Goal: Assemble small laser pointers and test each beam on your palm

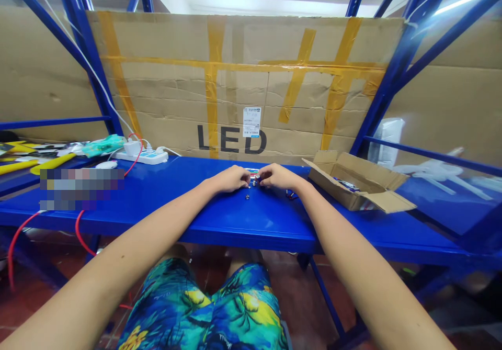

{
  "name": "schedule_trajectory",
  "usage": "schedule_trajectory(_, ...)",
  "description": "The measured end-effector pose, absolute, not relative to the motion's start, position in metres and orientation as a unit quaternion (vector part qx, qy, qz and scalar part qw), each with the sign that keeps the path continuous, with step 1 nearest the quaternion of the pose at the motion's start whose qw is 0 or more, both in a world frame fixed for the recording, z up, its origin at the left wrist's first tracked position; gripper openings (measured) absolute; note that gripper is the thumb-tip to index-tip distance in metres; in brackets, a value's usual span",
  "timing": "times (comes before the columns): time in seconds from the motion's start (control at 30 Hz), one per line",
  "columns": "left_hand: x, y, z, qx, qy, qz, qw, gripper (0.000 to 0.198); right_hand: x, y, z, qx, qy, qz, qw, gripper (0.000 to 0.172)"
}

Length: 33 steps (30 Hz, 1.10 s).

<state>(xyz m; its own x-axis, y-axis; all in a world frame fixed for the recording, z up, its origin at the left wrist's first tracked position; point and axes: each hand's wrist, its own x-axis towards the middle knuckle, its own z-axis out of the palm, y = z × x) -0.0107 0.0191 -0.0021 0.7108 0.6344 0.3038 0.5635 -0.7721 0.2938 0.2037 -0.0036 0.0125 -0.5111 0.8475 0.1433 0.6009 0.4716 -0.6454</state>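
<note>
Both my hands rest on the blue bench (pixel 164 203), close together near its far middle. My left hand (pixel 231 178) has its fingers curled in a pinch over some tiny metal parts (pixel 252 182). My right hand (pixel 276 176) is curled the same way, fingertips almost touching the left ones. A small red and white piece (pixel 253 171) shows between the two hands; whether either hand grips it I cannot make out. One small round metal part (pixel 247 196) lies loose on the bench just in front of the hands.
An open cardboard box (pixel 355 182) with small items lies to the right. A white power strip (pixel 143 155) with a red wire (pixel 135 161) sits at the left, beside yellow tools (pixel 50 164). A taped cardboard sheet marked LED (pixel 235 88) stands behind.
</note>
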Motion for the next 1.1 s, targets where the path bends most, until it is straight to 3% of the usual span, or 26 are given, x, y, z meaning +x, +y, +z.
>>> schedule_trajectory(0.27, -0.001, 0.007, 0.004, 0.899, 0.270, 0.338, 0.069, 0.011, 0.206, 0.007, 0.004, -0.418, -0.818, 0.307, 0.248, 0.020)
schedule_trajectory(0.5, 0.001, 0.002, 0.004, 0.912, 0.250, 0.324, 0.033, 0.017, 0.205, 0.007, 0.005, -0.409, -0.807, 0.341, 0.256, 0.014)
schedule_trajectory(0.7, -0.005, 0.005, 0.002, 0.907, 0.312, 0.276, 0.064, 0.015, 0.210, 0.011, 0.006, -0.419, -0.840, 0.247, 0.240, 0.015)
schedule_trajectory(0.83, -0.008, 0.010, -0.003, 0.924, 0.326, 0.191, 0.066, 0.013, 0.209, 0.009, 0.007, -0.420, -0.842, 0.247, 0.233, 0.017)
schedule_trajectory(1.1, -0.005, 0.018, -0.007, 0.911, 0.348, 0.189, 0.110, 0.008, 0.207, 0.006, 0.008, -0.427, -0.823, 0.287, 0.241, 0.015)
